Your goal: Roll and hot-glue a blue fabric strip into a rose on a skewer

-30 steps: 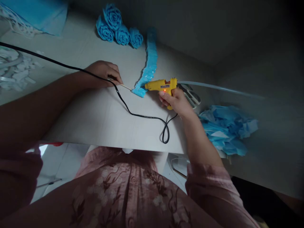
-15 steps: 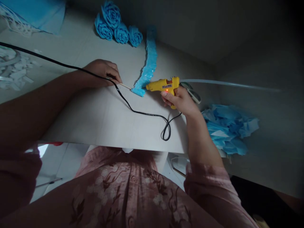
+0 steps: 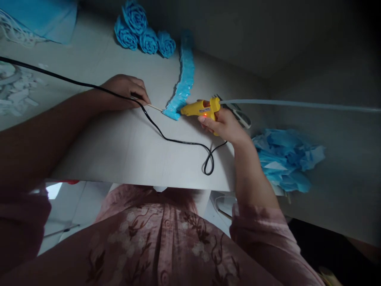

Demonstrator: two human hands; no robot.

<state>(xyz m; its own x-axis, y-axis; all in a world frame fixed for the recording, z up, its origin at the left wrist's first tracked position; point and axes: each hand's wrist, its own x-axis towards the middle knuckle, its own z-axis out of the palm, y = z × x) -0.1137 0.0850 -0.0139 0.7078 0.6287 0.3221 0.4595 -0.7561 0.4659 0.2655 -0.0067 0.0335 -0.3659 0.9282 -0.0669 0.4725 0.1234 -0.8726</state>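
Observation:
My left hand (image 3: 127,92) is closed on a thin wooden stick (image 3: 155,107). The stick's far end meets the lower end of a long pleated blue strip (image 3: 186,75), which is rolled or folded around it there. In my right hand (image 3: 228,125) is a yellow glue gun (image 3: 198,108) with a small red light lit. Its nozzle points left, right at the strip's lower end; whether it touches I cannot tell. A long clear glue stick (image 3: 268,102) juts out of the gun's back to the right.
Several blue rolled flowers (image 3: 148,40) sit at the back. A black cord (image 3: 181,142) crosses the table and my left forearm. Scissors (image 3: 242,118) lie behind my right hand, crumpled blue sheets (image 3: 288,159) at right. White scraps (image 3: 19,87) and a blue sheet (image 3: 44,20) lie at left.
The glue gun has shifted slightly left along the strip's lower end, and its glue stick sits more level. My left hand keeps its hold on the wooden stick. The view has shifted slightly.

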